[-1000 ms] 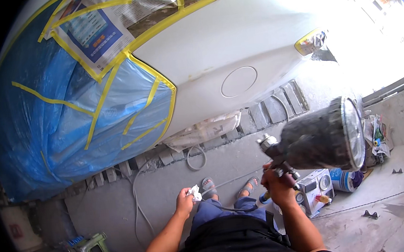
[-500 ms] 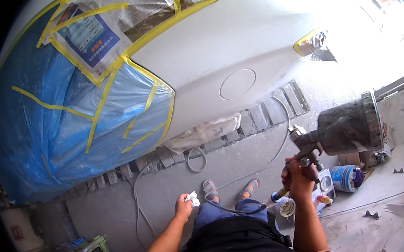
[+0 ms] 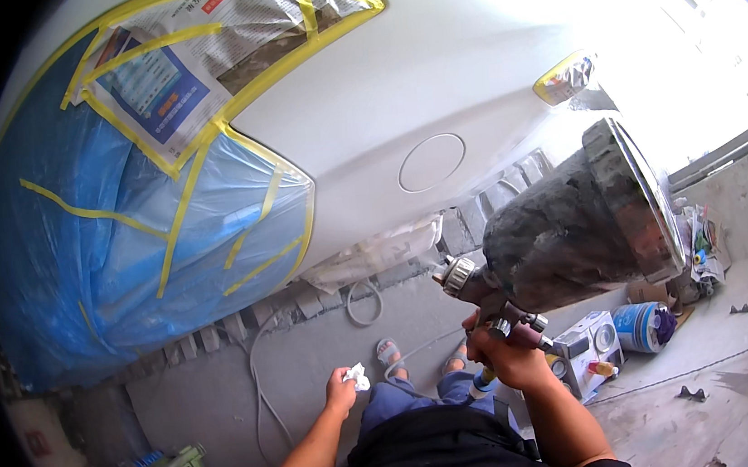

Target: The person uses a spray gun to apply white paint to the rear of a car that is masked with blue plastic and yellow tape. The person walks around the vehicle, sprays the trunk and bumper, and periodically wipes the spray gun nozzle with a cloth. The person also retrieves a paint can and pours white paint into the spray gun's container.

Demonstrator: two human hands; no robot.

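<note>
A white car body [image 3: 430, 73] filled the upper view, its left part masked in blue plastic sheeting [image 3: 94, 263], newspaper [image 3: 183, 62] and yellow tape [image 3: 180, 208]. Below its lower edge ran open grey floor [image 3: 316, 376]. The spray gun [image 3: 565, 232], cup tilted toward the car, was gripped by the right hand [image 3: 510, 360]. The left hand [image 3: 341, 392], well apart, was closed on a small white cloth [image 3: 357, 377].
</note>
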